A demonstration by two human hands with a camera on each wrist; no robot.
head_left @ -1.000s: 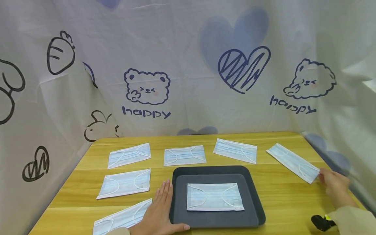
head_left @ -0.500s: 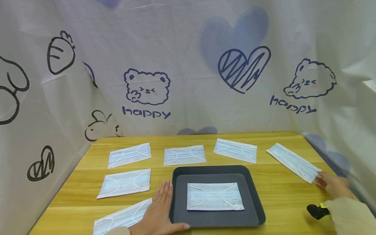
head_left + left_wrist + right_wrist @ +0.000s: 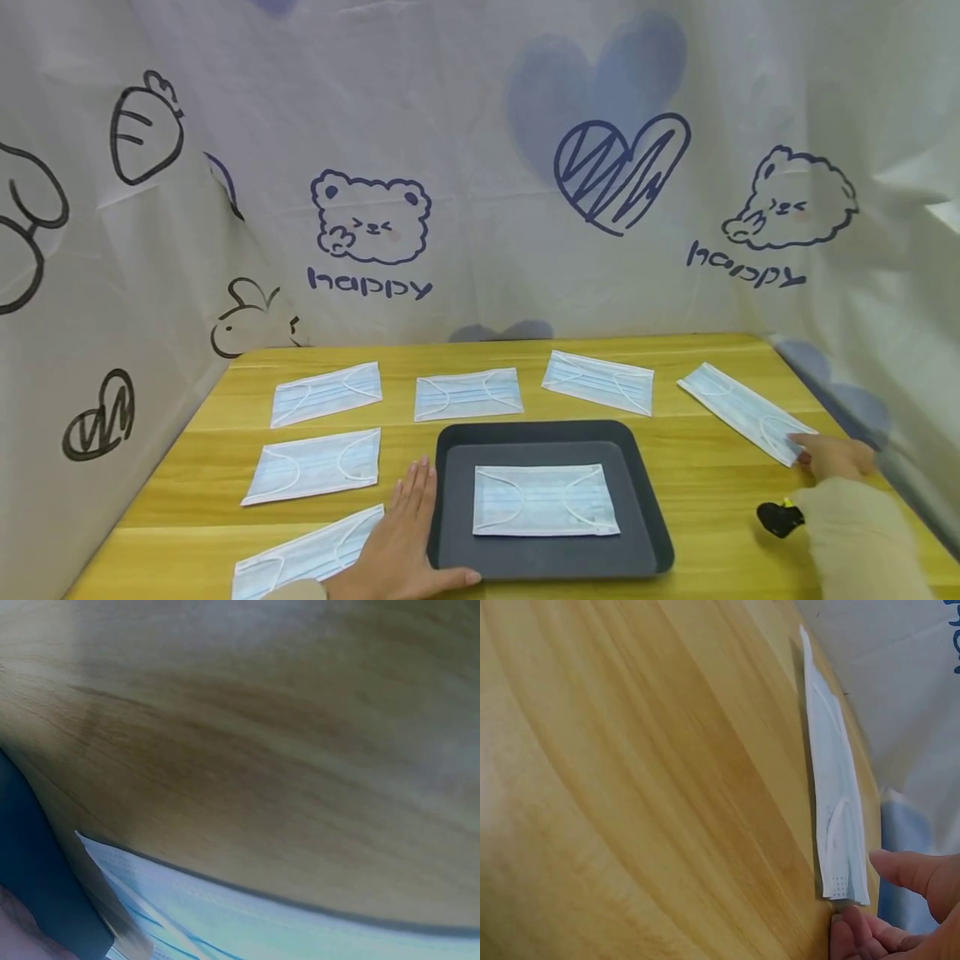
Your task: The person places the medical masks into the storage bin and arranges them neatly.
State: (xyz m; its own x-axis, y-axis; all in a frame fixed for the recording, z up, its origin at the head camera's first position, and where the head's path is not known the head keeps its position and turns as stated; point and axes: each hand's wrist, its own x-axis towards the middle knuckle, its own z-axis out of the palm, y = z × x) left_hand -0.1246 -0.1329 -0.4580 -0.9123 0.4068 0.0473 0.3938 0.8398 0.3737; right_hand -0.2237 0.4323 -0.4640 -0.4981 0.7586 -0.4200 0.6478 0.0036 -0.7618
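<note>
Pale-blue mask (image 3: pixel 744 412) on wood-grain table (image 3: pixel 720 483), far right, right hand (image 3: pixel 836 457) at its near end, pinch or touch unclear, left hand (image 3: pixel 401 537) straight-fingered along grey tray (image 3: pixel 555 565), second mask (image 3: pixel 545 500) inside.

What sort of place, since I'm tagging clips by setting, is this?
Probably a makeshift tabletop filming booth: printed white cloth hangs behind and beside a wood-grain table, where face masks lie in and outside a dark tray.

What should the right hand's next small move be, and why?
Probably have the right hand pinch the near end of the rightmost mask: in the right wrist view, the thumb and fingers are at that end but look spread apart.
</note>
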